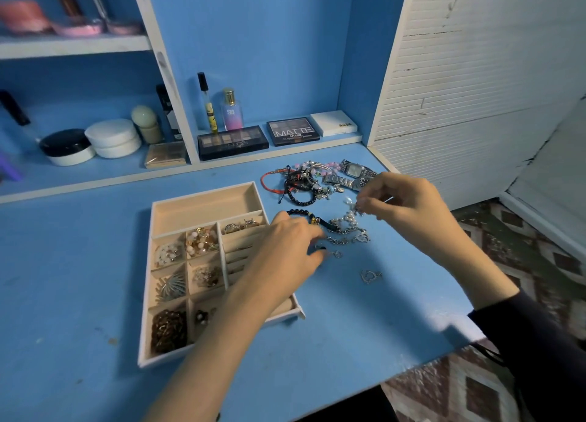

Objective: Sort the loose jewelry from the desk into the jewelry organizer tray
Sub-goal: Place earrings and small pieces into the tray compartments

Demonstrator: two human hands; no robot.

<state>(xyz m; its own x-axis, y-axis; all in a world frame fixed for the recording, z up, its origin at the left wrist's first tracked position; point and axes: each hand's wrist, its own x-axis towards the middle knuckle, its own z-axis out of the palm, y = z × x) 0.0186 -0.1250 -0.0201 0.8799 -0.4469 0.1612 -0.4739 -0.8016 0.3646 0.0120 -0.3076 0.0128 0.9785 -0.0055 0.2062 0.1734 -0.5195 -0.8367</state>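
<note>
Tray (203, 210) long side runs near-to-far, tilted a bit. L hand (290, 247) pinches a small ring thing; R hand (402, 206) pinches a pearl chain (348, 218).

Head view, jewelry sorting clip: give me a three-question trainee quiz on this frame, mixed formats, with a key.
1. True or false: the long top compartment of the organizer tray holds a watch.
2. Multiple choice: the loose silver ring piece lies (A) inside the tray, (B) on the desk right of the tray, (C) on the shelf.
3. Fill in: the right hand pinches a strand of the ____ necklace, while the left hand reaches toward the chains.

Key: 1 false, it looks empty; the watches lie on the desk. 2 B. 3 pearl.
</note>
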